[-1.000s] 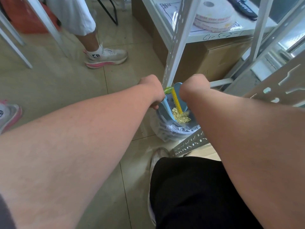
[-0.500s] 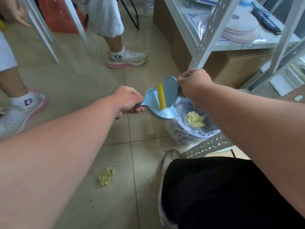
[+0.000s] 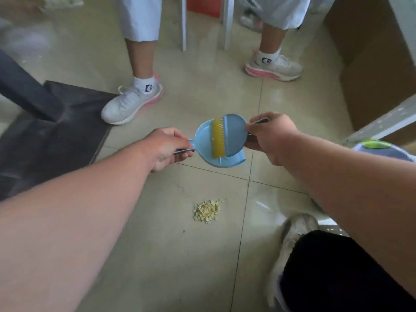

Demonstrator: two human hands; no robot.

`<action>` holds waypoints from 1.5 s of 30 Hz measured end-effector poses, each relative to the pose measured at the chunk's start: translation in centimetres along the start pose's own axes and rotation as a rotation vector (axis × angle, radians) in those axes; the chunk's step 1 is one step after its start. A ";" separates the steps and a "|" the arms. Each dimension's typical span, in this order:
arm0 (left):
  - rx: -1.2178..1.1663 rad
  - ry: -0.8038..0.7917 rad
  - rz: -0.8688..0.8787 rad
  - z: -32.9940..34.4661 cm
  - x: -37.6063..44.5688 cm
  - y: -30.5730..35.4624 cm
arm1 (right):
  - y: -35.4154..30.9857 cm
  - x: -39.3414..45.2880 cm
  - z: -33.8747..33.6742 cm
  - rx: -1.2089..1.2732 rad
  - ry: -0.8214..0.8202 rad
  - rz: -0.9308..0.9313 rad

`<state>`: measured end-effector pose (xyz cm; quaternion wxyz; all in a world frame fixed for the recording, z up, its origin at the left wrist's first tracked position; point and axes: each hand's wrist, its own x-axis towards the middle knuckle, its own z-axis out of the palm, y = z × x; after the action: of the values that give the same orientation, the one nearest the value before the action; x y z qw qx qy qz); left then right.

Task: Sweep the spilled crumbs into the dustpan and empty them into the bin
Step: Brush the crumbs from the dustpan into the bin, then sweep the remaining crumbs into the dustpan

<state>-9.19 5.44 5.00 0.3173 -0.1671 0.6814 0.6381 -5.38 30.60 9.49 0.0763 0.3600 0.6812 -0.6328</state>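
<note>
A small heap of yellow crumbs (image 3: 207,211) lies on the tiled floor in front of me. Above and beyond it I hold a light blue dustpan (image 3: 209,143) in the air, my left hand (image 3: 165,148) closed on its handle. My right hand (image 3: 269,137) grips the handle of a blue brush (image 3: 234,136), whose yellow bristles rest inside the pan. The pan looks empty. The bin (image 3: 382,149), lined with a bag, shows only as a rim at the right edge, partly hidden by my right arm.
A person's two legs in white and pink sneakers (image 3: 132,102) stand just beyond the dustpan. A dark mat (image 3: 51,131) lies to the left. A cardboard box (image 3: 380,70) and a metal shelf leg (image 3: 387,122) are at right. My own shoe (image 3: 292,235) is near the crumbs.
Both hands have carried the dustpan and brush left, away from the bin, to above the floor. My view has turned left, so the crumb heap now lies central and the bin sits at the right edge.
</note>
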 end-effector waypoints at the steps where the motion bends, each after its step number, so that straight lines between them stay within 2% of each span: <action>1: -0.005 0.019 -0.014 -1.5 0.1 -0.9 | 0.8 0.2 1.5 0.011 -0.026 0.012; 7: -0.025 0.122 -0.144 -8.6 0.9 -6.9 | 5.5 1.8 7.6 0.000 -0.143 0.035; 13: 0.055 0.257 -0.226 -13.0 2.6 -12.3 | 10.1 4.6 10.4 0.018 -0.149 0.136; 17: 0.089 0.410 -0.236 -15.5 3.9 -15.4 | 12.2 5.9 12.0 -0.043 -0.120 0.150; 19: 0.064 0.481 -0.228 -16.8 4.1 -16.5 | 12.7 6.6 13.3 -0.168 -0.090 0.071; 22: 0.049 0.508 -0.241 -18.5 3.9 -17.7 | 12.5 7.5 15.9 -0.600 -0.078 -0.262; 24: 0.067 0.483 -0.275 -19.5 3.5 -18.5 | 11.9 7.6 17.8 -0.780 -0.168 -0.452; 27: 0.099 0.453 -0.339 -20.7 2.6 -19.7 | 12.3 8.1 20.2 -0.884 -0.299 -0.593; 34: 0.120 0.426 -0.377 -20.8 2.3 -21.6 | 16.4 9.5 21.0 -1.116 -0.474 -0.657; 40: 0.154 0.440 -0.378 -20.3 2.1 -22.2 | 20.8 9.1 19.6 -1.189 -0.459 -0.700; 42: 0.163 0.438 -0.378 -20.2 2.0 -22.5 | 22.0 8.3 19.1 -1.210 -0.511 -0.754; 45: 0.169 0.402 -0.383 -20.3 1.7 -22.9 | 23.8 7.0 17.3 -1.316 -0.673 -0.767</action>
<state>-0.38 -17.05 -13.90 0.3033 -0.3887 0.7373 0.4619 -2.60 16.04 -16.91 0.2497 -0.2235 0.9283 -0.1612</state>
